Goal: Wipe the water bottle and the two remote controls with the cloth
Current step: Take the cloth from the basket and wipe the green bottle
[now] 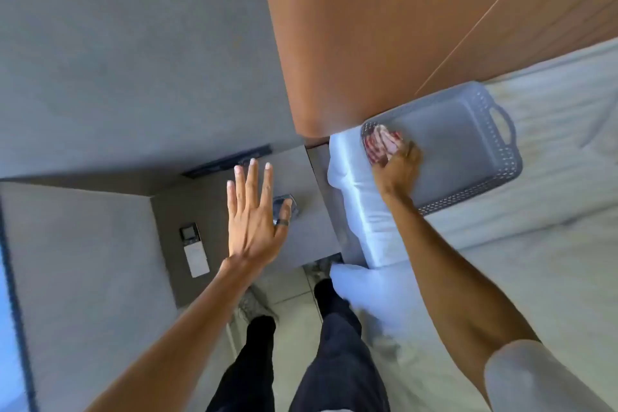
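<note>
My right hand point(396, 164) reaches into a grey plastic basket point(501, 147) on the bed and closes on a red and white cloth point(381, 142) at its near left corner. My left hand point(255, 211) hovers flat with fingers spread over a grey bedside table point(311, 237). A clear water bottle point(286, 207) stands on that table, seen from above and partly hidden by my left thumb. One remote control point(193, 249), dark at the top and white below, lies on the table's left side. A long dark remote control point(227, 160) lies at the table's far edge.
A brown wooden headboard point(384, 27) rises behind the basket. The white bed point(535, 244) with a pillow point(364, 211) fills the right side. Grey walls enclose the table on the left and back. My legs and shoes stand on tiled floor point(287, 298) below.
</note>
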Action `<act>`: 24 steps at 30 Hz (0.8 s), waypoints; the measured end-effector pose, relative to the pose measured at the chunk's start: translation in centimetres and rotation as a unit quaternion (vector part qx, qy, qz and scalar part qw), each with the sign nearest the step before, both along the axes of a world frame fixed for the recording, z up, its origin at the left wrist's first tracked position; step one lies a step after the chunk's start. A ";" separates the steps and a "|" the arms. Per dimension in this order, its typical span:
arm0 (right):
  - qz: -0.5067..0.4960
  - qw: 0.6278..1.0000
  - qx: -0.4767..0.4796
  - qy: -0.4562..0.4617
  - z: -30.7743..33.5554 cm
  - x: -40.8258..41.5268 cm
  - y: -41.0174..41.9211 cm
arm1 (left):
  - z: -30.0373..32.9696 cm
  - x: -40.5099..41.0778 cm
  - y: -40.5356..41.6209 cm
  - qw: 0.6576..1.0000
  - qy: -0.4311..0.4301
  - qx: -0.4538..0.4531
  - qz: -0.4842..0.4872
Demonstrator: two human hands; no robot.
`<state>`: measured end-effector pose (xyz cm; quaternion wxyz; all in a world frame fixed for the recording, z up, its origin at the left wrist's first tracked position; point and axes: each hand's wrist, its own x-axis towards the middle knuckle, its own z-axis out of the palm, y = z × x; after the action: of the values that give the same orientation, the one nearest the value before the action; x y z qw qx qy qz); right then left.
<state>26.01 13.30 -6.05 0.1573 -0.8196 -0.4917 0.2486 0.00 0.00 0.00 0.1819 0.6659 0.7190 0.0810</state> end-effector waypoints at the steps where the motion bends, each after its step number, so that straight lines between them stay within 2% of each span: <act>1: -0.032 0.998 -0.052 -0.004 -0.9 0.3 0.5 | -0.6 -0.1 0.0 1.000 0.007 -0.008 0.002; 4: -0.095 0.986 -0.134 0.004 -2.2 0.9 1.4 | -2.0 -1.1 -0.7 0.999 0.014 -0.042 0.004; 6: -0.101 0.987 -0.115 0.053 -2.0 0.9 1.8 | -2.7 -1.8 -1.7 0.999 0.011 -0.051 -0.010; 8: -0.126 0.984 -0.055 0.111 -0.6 1.0 2.4 | -2.9 -2.8 -2.4 0.998 0.002 -0.058 -0.013; 10: -0.157 0.978 0.045 0.127 0.9 0.8 2.6 | -3.1 -3.7 -2.9 0.996 -0.019 -0.087 -0.005; 12: -0.159 0.968 0.128 0.145 2.9 -0.8 1.7 | -3.4 -4.3 -3.2 0.989 -0.068 -0.125 0.025; 13: -0.145 0.963 0.140 0.177 3.6 -2.0 0.9 | -3.8 -4.6 -3.2 0.983 -0.097 -0.148 0.052; 16: -0.065 0.944 0.062 0.317 4.0 -5.9 -2.6 | -5.7 -5.9 -2.7 0.950 -0.170 -0.231 0.123; 18: -0.032 0.930 -0.022 0.366 2.4 -7.9 -5.0 | -8.3 -7.0 -1.9 0.938 -0.196 -0.267 0.104; 21: -0.054 0.922 -0.096 0.372 -2.6 -9.3 -8.1 | -13.0 -8.9 0.6 0.931 -0.233 -0.281 0.011; 24: -0.099 0.938 -0.088 0.319 -8.0 -9.6 -10.8 | -17.5 -10.2 3.8 0.905 -0.304 -0.278 -0.105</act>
<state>16.45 2.53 -14.02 0.2569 -0.7524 -0.3082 0.5224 -10.21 3.78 -17.52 0.5768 0.6029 0.5482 0.0575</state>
